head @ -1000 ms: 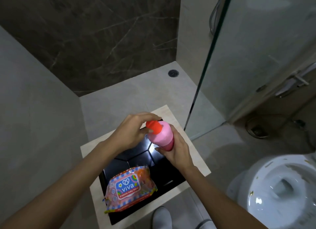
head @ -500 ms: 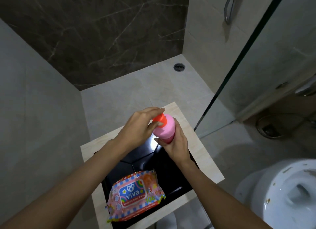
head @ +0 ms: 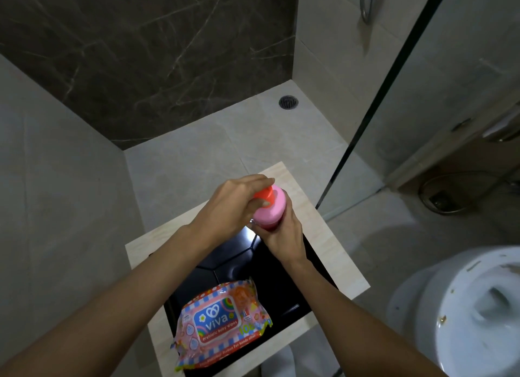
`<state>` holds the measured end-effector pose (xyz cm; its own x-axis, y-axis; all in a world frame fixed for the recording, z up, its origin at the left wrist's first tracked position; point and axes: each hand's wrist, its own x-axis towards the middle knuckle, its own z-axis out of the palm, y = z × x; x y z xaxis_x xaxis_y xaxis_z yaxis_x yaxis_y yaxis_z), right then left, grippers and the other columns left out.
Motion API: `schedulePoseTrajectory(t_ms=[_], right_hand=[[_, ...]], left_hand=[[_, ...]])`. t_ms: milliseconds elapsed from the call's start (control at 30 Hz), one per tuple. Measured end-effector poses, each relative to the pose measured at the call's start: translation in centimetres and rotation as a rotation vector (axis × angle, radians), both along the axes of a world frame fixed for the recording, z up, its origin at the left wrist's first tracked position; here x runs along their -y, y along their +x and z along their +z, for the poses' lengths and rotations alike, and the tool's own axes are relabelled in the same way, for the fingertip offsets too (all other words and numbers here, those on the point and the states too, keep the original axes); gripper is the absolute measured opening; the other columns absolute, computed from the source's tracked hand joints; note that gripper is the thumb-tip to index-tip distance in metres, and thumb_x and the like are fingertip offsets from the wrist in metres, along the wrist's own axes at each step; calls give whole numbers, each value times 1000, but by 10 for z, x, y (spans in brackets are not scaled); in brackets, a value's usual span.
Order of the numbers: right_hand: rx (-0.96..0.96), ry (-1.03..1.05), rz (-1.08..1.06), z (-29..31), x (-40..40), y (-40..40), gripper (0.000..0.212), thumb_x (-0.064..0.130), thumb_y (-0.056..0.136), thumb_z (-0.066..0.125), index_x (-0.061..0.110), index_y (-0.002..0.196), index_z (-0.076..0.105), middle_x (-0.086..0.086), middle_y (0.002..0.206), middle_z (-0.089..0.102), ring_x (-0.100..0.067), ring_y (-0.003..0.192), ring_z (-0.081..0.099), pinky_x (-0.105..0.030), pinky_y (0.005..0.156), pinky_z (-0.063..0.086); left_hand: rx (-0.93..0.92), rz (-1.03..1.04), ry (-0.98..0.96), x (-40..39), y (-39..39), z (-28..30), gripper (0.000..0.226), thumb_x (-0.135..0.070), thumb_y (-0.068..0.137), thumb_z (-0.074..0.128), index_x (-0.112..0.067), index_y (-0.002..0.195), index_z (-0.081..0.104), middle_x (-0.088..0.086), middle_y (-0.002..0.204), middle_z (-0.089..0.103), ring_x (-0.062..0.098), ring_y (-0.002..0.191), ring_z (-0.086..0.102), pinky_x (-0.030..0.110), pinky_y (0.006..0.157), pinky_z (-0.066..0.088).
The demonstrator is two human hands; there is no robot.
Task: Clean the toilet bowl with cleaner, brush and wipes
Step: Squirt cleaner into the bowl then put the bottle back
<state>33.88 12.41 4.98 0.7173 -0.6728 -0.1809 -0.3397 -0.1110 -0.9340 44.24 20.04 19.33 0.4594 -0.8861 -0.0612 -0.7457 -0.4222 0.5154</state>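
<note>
A pink cleaner bottle (head: 270, 211) with an orange-red cap (head: 264, 194) stands upright over a black tray (head: 233, 267). My right hand (head: 284, 236) grips the bottle's lower body from the near side. My left hand (head: 236, 205) is closed over the cap from the left, thumb on its front. A pink pack of Viva wipes (head: 222, 320) lies on the tray's near left part. The white toilet bowl (head: 467, 306), stained inside, is open at the lower right. No brush shows.
The tray rests on a pale wood-look stand (head: 332, 241). A glass shower partition (head: 365, 123) rises to the right of it. Beyond are shower floor tiles with a round drain (head: 288, 102), and a coiled hose (head: 441, 194) lies on the floor right.
The view has shifted left and up, pushing the toilet toward the lower right. My left hand has closed further over the cap; the bottle stays in my right hand.
</note>
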Motion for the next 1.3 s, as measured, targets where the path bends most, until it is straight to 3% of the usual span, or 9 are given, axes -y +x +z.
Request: schedulePoseTrajectory(t_ms=[100, 233, 333, 467, 733, 900, 1000, 1133, 1300], right_hand=[[-19, 10, 21, 1, -2, -4, 103, 48, 64, 85, 33, 147, 26, 12, 136, 52, -5, 122, 52, -23, 96, 48], [-64, -91, 50, 0, 2, -7, 108, 50, 63, 84, 34, 148, 19, 12, 144, 44, -9, 130, 45, -35, 102, 46], [-67, -171, 56, -3, 8, -8, 104, 50, 65, 83, 30, 147, 22, 6, 148, 41, -15, 135, 41, -42, 105, 43], [-91, -241, 64, -3, 13, -13, 100, 47, 67, 81, 21, 147, 26, 2, 148, 41, -18, 138, 38, -45, 106, 40], [-141, -293, 88, -1, 14, -17, 101, 53, 68, 78, 18, 148, 27, -1, 149, 39, -20, 139, 36, -46, 108, 38], [-332, -458, 267, 14, 27, -36, 100, 66, 79, 60, 23, 154, 10, 0, 160, 17, -17, 147, 14, -45, 117, 22], [-421, -473, 319, 31, 35, -59, 96, 62, 84, 55, 22, 155, 3, -1, 162, 6, -17, 149, 5, -40, 120, 10], [-529, -498, 282, 54, 48, -98, 88, 52, 87, 54, 19, 154, 7, -7, 160, 13, -26, 147, 13, -44, 117, 16], [-775, -464, 158, 80, 78, -168, 75, 47, 97, 40, 17, 154, 2, -6, 161, 4, -23, 149, 2, -44, 119, 5]], left_hand=[[7, -30, 27, 1, -4, 0, 41, -10, 88, 65, -12, 128, 59, 3, 131, 59, 21, 119, 55, 13, 95, 31], [20, -38, 57, 1, -5, 1, 41, -11, 87, 66, -13, 128, 60, 2, 131, 59, 21, 118, 56, 16, 96, 34], [21, -25, 55, 4, -6, 3, 40, -15, 86, 68, -13, 125, 61, 1, 127, 62, 22, 112, 58, 16, 92, 35], [43, 7, 56, 10, -12, 6, 40, -22, 86, 69, -11, 124, 61, 5, 121, 64, 26, 108, 59, 33, 94, 41], [75, 7, 123, 13, -18, 9, 46, -28, 90, 64, -12, 131, 55, 5, 131, 59, 25, 118, 55, 36, 101, 33], [84, 20, 148, 19, -24, 27, 49, -29, 97, 53, -8, 140, 44, 9, 143, 46, 25, 129, 45, 25, 104, 29], [116, 3, 171, 26, -33, 38, 53, -37, 97, 47, -5, 140, 42, 13, 142, 46, 29, 128, 45, 34, 106, 33], [166, -43, 220, 44, -57, 39, 55, -39, 98, 45, -8, 143, 37, 11, 149, 37, 25, 135, 37, 35, 110, 28], [234, -142, 386, 75, -95, 24, 55, -43, 100, 34, -12, 145, 31, 9, 152, 31, 22, 138, 30, 35, 110, 25]])
